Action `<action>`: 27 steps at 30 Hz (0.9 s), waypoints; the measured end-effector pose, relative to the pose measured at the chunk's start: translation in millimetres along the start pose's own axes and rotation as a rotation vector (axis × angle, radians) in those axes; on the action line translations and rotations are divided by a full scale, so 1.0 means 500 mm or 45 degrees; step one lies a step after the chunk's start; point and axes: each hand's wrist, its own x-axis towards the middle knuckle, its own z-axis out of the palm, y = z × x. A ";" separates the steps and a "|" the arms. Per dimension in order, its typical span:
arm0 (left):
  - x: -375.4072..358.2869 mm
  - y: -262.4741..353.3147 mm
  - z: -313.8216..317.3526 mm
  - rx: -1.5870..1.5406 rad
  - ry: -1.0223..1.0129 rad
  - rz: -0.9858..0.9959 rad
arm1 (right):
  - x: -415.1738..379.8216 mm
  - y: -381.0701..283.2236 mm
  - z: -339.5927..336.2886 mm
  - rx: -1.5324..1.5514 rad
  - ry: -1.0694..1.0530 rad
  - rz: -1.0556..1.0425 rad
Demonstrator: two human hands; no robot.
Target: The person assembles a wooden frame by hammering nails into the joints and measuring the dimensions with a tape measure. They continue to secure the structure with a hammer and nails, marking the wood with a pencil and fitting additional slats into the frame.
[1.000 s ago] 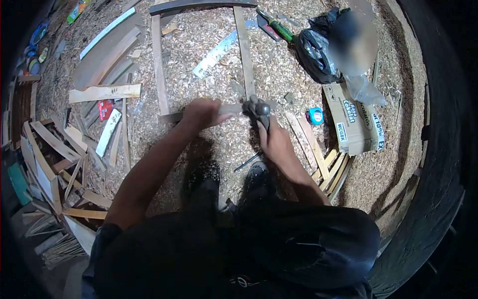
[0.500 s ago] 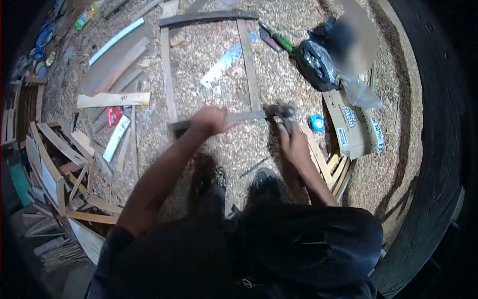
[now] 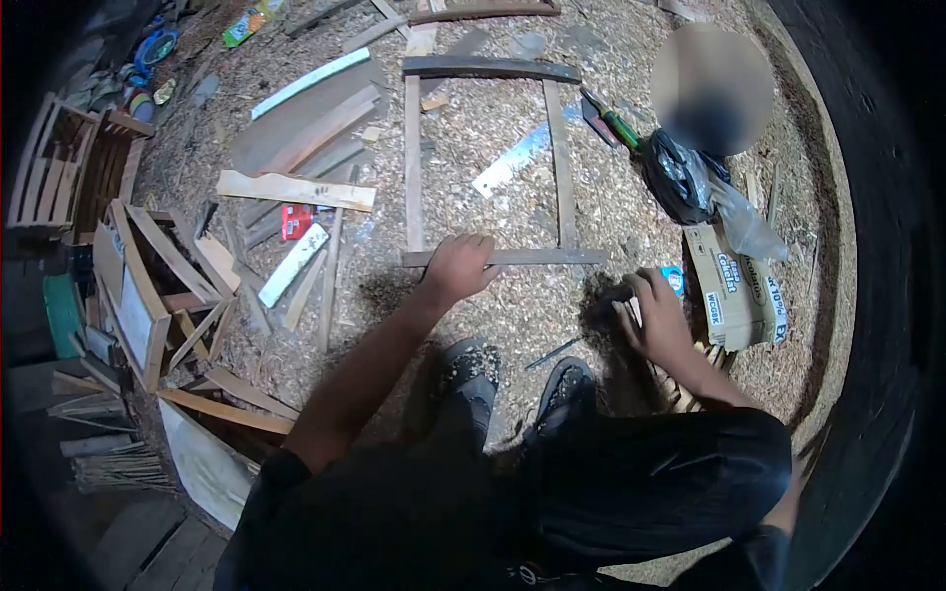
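Note:
A four-piece wooden frame (image 3: 560,167) lies on the shavings in front of me. My left hand (image 3: 461,266) is closed around its near bar (image 3: 547,256), close to the left corner. To the right of that bar and nearer to me, my right hand (image 3: 650,313) is curled around a hammer (image 3: 617,294), whose dark head shows dimly by the fingers. The hammer is apart from the frame. Inside the frame a saw blade (image 3: 512,167) lies slanting under the right side piece. A blue tape measure (image 3: 673,280) is just beyond my right hand.
Wood strips (image 3: 296,189) and stacked wooden pieces (image 3: 148,286) lie left. Right are a cardboard piece (image 3: 734,291), a black plastic bag (image 3: 675,177) and a green-handled tool (image 3: 621,128). A thin dark rod (image 3: 554,355) lies near my feet. A blurred round patch covers the upper right.
My right hand has drawn the hammer away from the frame's near right corner, down and to the right. My left hand still holds the near bar. The view has shifted.

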 end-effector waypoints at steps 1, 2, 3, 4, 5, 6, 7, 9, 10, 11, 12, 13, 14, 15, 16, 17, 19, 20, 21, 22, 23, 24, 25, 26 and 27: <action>-0.011 -0.010 -0.003 -0.019 0.060 0.007 | 0.036 0.007 -0.022 -0.031 -0.125 -0.097; -0.016 -0.021 -0.008 -0.039 0.120 0.020 | 0.070 0.017 -0.036 -0.066 -0.248 -0.190; -0.023 -0.032 -0.006 -0.070 0.079 -0.037 | 0.101 0.022 -0.037 -0.098 -0.280 -0.291; -0.028 -0.035 -0.015 -0.080 0.090 -0.063 | 0.134 0.022 -0.032 -0.133 -0.315 -0.392; -0.035 -0.037 -0.024 -0.089 0.101 -0.090 | 0.162 0.019 -0.021 -0.168 -0.350 -0.495; -0.043 -0.040 -0.032 -0.096 0.111 -0.118 | 0.184 0.016 0.010 -0.262 -0.411 -0.573; -0.050 -0.045 -0.028 -0.064 0.142 -0.095 | 0.198 -0.004 0.039 -0.212 -0.505 -0.529; -0.045 -0.048 -0.043 -0.048 0.046 -0.123 | 0.207 -0.038 0.101 -0.294 -0.601 -0.539; -0.043 -0.044 -0.049 -0.045 -0.008 -0.134 | 0.203 -0.048 0.129 -0.427 -0.605 -0.585; -0.041 -0.040 -0.064 -0.058 -0.023 -0.146 | 0.202 -0.057 0.143 -0.595 -0.647 -0.673; -0.040 -0.031 -0.088 -0.073 -0.035 -0.157 | 0.200 -0.081 0.126 -0.450 -0.530 -0.629; -0.030 -0.015 -0.123 -0.087 -0.040 -0.171 | 0.213 -0.093 0.117 -0.356 -0.448 -0.592; -0.022 0.002 -0.155 -0.108 -0.064 -0.196 | 0.221 -0.099 0.110 -0.257 -0.369 -0.559; -0.015 0.027 -0.203 -0.127 -0.091 -0.226 | 0.234 -0.087 0.120 -0.398 -0.224 -0.605; -0.009 0.046 -0.247 -0.143 -0.118 -0.262 | 0.254 -0.088 0.099 -0.330 -0.262 -0.550; -0.004 0.056 -0.283 -0.110 -0.069 -0.232 | 0.276 -0.096 0.061 -0.256 -0.300 -0.497; 0.018 0.065 -0.348 -0.042 0.032 -0.170 | 0.315 -0.091 0.034 -0.176 -0.040 -0.595; 0.024 0.061 -0.378 -0.051 0.394 -0.009 | 0.329 -0.079 0.022 -0.170 0.053 -0.600; 0.026 0.054 -0.413 -0.056 0.759 0.158 | 0.347 -0.078 -0.015 -0.169 0.147 -0.605; 0.018 0.060 -0.466 -0.233 0.799 -0.011 | 0.361 -0.077 -0.056 -0.165 0.242 -0.602; 0.010 0.042 -0.488 -0.178 1.146 -0.013 | 0.375 -0.069 -0.099 -0.138 0.355 -0.595; -0.001 0.021 -0.518 -0.358 1.328 -0.072 | 0.387 -0.062 -0.145 -0.113 0.467 -0.592; -0.002 -0.015 -0.536 -0.534 1.487 -0.156 | 0.393 -0.061 -0.190 -0.017 0.599 -0.558; -0.005 -0.062 -0.540 -0.632 1.470 -0.299 | 0.394 -0.061 -0.232 0.079 0.735 -0.526; -0.007 -0.117 -0.530 -0.727 1.448 -0.441 | 0.388 -0.062 -0.274 0.242 0.689 -0.304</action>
